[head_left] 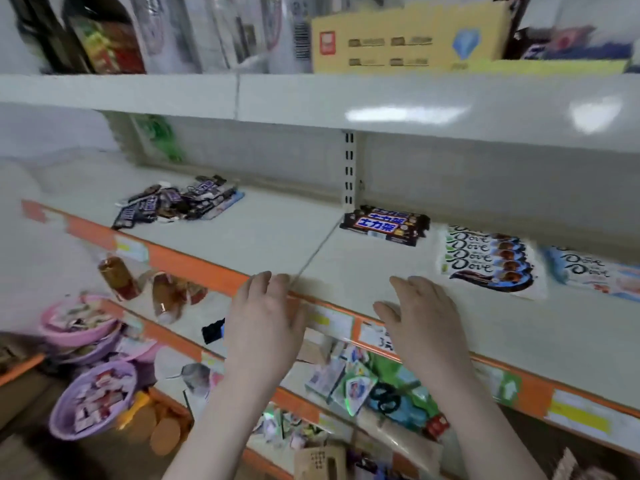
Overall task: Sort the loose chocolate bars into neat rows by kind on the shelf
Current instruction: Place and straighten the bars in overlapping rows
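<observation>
A loose heap of dark chocolate bars [176, 202] lies at the back left of the pale shelf [277, 233]. To the right, dark Snickers bars [384, 225] sit in a short row. Beside them is a row of white-and-brown Dove bars [488, 261], then pale blue Dove bars [595, 271] at the right edge. My left hand [266, 313] and my right hand [426, 313] hover palm down over the shelf's front edge, fingers apart, holding nothing. Both are well short of the bars.
The shelf's orange front rail [194, 261] carries price tags. An upper shelf [311, 95] overhangs with a yellow box [408, 36] and packets on it. Below are bottles [117, 277], pink and purple baskets [93, 400] of sweets, and mixed small goods [363, 386].
</observation>
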Available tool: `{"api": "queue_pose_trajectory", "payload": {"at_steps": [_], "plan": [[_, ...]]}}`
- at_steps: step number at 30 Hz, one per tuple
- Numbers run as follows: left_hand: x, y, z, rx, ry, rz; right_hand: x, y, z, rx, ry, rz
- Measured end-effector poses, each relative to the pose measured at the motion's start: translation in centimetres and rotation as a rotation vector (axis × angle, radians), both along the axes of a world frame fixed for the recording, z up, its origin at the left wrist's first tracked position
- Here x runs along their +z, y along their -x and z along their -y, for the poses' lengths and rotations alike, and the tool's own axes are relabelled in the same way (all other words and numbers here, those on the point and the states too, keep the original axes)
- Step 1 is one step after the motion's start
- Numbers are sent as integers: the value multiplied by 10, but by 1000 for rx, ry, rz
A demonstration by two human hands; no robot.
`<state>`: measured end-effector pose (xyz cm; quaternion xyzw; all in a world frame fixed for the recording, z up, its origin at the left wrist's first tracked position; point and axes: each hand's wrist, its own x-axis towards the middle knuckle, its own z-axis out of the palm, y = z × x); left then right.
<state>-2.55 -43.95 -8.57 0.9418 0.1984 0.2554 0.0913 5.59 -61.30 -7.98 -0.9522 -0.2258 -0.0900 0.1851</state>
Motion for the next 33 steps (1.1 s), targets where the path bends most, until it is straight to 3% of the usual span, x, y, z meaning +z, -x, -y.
{"api": "queue_pose_trajectory", "payload": {"at_steps": [8, 13, 21, 25, 33], "plan": [[8, 8, -148, 118, 8, -9, 10, 1, -152, 73, -22, -23], [5, -19, -227, 134, 53, -6, 7, -26, -236, 80, -18, -13], [6, -77, -367, 337, 115, 32, 17, -87, -361, 89, -25, -20], [3, -99, -407, 427, 138, -140, 24, -103, -410, 82, -37, -38], [-2, -131, -468, 340, 20, -438, 21, -130, -475, 8, 48, -39]]}}
